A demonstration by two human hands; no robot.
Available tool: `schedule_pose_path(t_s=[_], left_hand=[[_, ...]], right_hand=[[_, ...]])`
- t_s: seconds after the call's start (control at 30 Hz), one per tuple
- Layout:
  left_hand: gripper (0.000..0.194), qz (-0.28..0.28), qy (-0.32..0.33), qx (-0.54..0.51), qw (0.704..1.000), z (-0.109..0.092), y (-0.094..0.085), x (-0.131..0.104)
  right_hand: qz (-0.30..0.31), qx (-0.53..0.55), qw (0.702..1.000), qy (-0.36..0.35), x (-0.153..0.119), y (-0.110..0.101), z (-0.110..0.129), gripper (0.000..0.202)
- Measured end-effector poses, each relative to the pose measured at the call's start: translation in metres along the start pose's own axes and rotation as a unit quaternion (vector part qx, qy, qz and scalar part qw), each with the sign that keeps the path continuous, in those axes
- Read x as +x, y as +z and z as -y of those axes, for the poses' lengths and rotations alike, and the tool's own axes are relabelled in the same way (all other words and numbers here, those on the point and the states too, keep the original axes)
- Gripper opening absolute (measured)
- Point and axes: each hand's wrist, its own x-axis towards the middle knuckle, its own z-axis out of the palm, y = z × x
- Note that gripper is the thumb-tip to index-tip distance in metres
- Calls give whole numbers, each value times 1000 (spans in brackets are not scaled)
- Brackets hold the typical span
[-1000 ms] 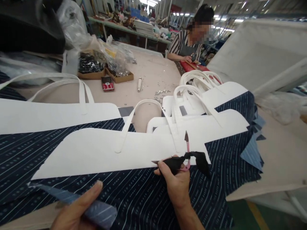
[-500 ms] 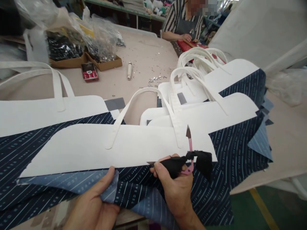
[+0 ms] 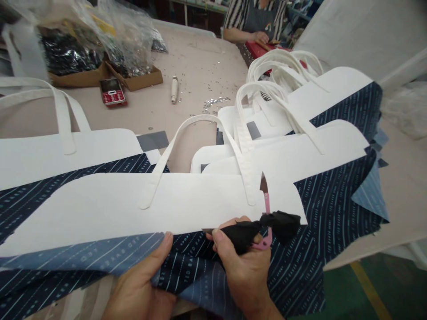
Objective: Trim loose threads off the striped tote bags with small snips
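My left hand [image 3: 143, 280] grips the folded edge of the dark blue patterned fabric [image 3: 296, 258], its thumb on the lighter underside [image 3: 100, 253]. My right hand [image 3: 247, 266] is closed around a tool with a black cloth-wrapped handle [image 3: 242, 235]; its pointed tip touches the lower edge of a white panel [image 3: 187, 200]. A pink-handled blade [image 3: 264, 186] sticks up from the same hand, with black cloth tied at it. The white panel lies on the fabric and bears a white strap handle [image 3: 167, 155].
More white panels with straps [image 3: 328, 146] lie at the right, another [image 3: 66, 155] at the left. Behind are a red phone [image 3: 113, 94], a white-handled tool [image 3: 174, 90], cardboard boxes [image 3: 143, 80] and metal bits [image 3: 213, 103]. A person's hand [image 3: 260, 37] is across the table.
My left hand has shifted slightly right along the fabric edge, and more light blue underside shows at the left. The view has shifted a little. My right hand still holds the tool.
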Motion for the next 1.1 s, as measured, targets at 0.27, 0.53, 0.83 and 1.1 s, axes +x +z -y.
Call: schedule_pose_path(t_s=[0.27, 0.53, 0.83, 1.1], left_hand=[[64, -7, -81, -50, 995, -7, 5, -4], [75, 39, -80, -64, 994, -3, -2, -2], [68, 59, -33, -5, 998, -2, -6, 1], [61, 77, -66, -38, 994, -2, -8, 1]], right_hand=[[-30, 1, 1000, 1, -4, 0, 0, 18], [-30, -36, 999, -20, -4, -1, 2, 19], [-23, -51, 998, -43, -3, 2, 6, 20], [-17, -70, 995, -73, -3, 2, 9, 21]])
